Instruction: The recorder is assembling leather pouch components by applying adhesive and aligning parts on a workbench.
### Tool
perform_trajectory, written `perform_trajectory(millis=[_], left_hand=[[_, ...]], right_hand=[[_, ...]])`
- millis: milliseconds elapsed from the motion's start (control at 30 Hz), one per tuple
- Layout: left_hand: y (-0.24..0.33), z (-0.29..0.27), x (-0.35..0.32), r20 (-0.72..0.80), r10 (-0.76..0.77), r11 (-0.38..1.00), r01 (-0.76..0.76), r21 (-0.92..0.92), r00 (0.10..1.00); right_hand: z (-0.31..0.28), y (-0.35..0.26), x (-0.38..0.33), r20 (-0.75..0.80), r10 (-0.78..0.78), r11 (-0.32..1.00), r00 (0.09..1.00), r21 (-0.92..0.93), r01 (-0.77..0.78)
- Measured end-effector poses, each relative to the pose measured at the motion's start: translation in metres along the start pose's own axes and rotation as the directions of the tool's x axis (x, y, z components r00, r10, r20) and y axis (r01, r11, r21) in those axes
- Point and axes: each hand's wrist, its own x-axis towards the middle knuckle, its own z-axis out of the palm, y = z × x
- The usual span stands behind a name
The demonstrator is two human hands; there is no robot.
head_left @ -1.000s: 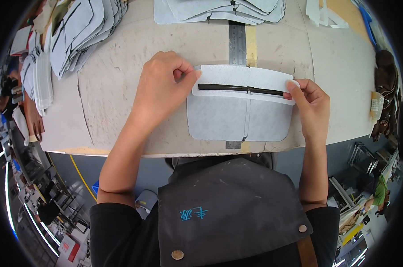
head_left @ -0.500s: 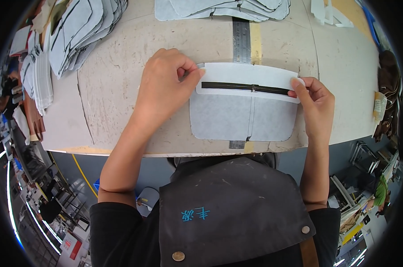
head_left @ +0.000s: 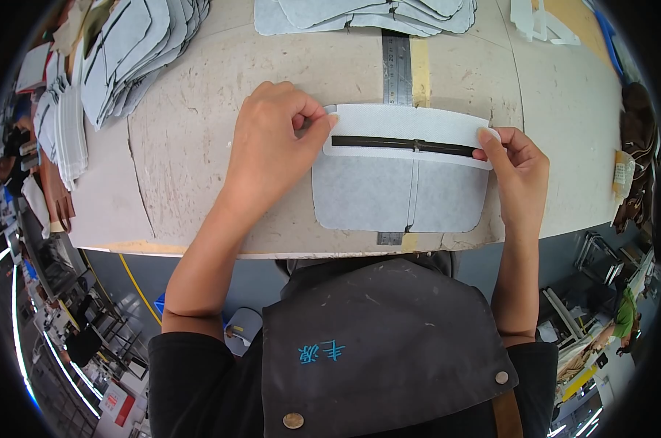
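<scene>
A pale grey-blue panel (head_left: 363,193) with rounded lower corners lies on the table in front of me. Across its upper part rests a white strip (head_left: 396,119) with a long narrow slot, through which dark material (head_left: 378,142) shows. My left hand (head_left: 278,135) pinches the strip's upper left corner between thumb and fingers. At the right end, my right hand (head_left: 515,160) grips the strip, thumb on top and fingertips partly hidden under the edge. A metal ruler (head_left: 397,69) runs beneath the panel and comes out at its near edge, beside a yellow tape strip (head_left: 419,73).
Stacks of similar pale panels lie at the far left (head_left: 130,55) and far middle (head_left: 367,16) of the table (head_left: 184,175). White offcuts (head_left: 542,25) sit at the far right. Dark brown material (head_left: 635,157) hangs by the right edge, next to a small pale container (head_left: 622,175).
</scene>
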Motion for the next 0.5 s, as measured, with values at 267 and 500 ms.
perform_trajectory(millis=[267, 500], left_hand=[[-0.001, 0.0028, -0.0006, -0.033, 0.031, 0.999, -0.03, 0.015, 0.999], [-0.0011, 0.0046, -0.0022, -0.052, 0.047, 0.999, -0.046, 0.013, 0.998]], right_hand=[[0.0004, 0.0, -0.0005, -0.006, -0.011, 1.0, 1.0, 0.014, 0.011], [0.0011, -0.0009, -0.0011, -0.018, 0.006, 1.0, 1.0, 0.012, -0.006]])
